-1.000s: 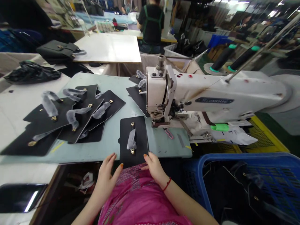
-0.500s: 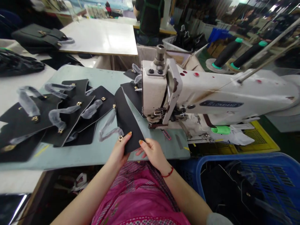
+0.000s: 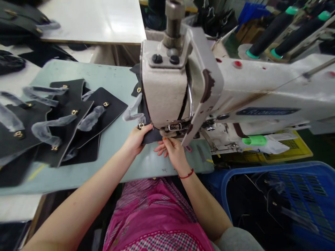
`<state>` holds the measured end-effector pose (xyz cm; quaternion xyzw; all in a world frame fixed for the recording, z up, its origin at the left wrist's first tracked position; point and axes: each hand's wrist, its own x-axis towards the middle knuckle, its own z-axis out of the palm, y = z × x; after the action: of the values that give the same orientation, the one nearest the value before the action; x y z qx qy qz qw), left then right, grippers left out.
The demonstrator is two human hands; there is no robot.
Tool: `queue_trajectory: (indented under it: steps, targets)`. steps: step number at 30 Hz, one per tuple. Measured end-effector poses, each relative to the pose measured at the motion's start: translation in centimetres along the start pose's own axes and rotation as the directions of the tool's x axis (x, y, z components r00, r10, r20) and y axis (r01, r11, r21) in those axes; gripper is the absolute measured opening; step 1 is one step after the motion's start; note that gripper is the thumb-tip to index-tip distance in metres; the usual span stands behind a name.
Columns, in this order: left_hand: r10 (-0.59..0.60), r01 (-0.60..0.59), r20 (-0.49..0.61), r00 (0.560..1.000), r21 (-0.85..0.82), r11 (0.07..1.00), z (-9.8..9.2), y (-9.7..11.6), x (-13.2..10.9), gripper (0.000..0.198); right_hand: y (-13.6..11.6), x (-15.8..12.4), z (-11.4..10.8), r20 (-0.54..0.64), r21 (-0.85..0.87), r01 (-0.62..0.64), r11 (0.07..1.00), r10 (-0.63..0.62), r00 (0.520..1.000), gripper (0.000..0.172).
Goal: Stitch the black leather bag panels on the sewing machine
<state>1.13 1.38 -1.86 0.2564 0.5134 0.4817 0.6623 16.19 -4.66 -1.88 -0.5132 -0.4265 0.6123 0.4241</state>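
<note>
A black leather bag panel (image 3: 149, 136) lies under the head of the white sewing machine (image 3: 167, 87). My left hand (image 3: 136, 140) grips its near left corner, thumb on top and fingers beneath, beside a gold ring and a plastic-wrapped handle (image 3: 133, 111). At the panel's near right edge, close below the presser foot, my right hand (image 3: 171, 150) pinches the edge between thumb and forefinger, its other fingers loosely curled. The machine head hides the panel's far part and the needle.
Several black panels with wrapped handles (image 3: 70, 122) lie overlapped on the pale green worktop (image 3: 112, 174) at left. A blue basket (image 3: 225, 184) holding more black pieces stands at right. Black thread cones (image 3: 272, 31) rise behind the machine. A white table (image 3: 91, 21) stands beyond.
Both hands have moved the panel forward, under the machine head. The view has come closer to the machine, which looks larger now.
</note>
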Motion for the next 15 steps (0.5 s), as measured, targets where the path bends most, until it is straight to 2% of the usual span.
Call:
queue_trajectory:
  steps: [5, 10, 15]
  targets:
    - [0.029, -0.032, 0.052, 0.998, 0.053, 0.998, -0.29, 0.13, 0.68, 0.035, 0.32, -0.07, 0.09, -0.005, 0.02, 0.014, 1.0, -0.014, 1.0, 0.051]
    - [0.012, -0.012, 0.003, 1.0, 0.043, 0.999, -0.36, -0.1, 0.78, 0.036, 0.28, 0.0, 0.24, -0.012, 0.009, 0.015, 1.0, -0.015, 1.0, 0.054]
    - [-0.006, 0.005, 0.008, 1.0, 0.029, 1.0, -0.19, 0.18, 0.74, 0.037, -0.1, -0.14, 0.32, -0.013, 0.0, 0.004, 1.0, -0.004, 1.0, 0.056]
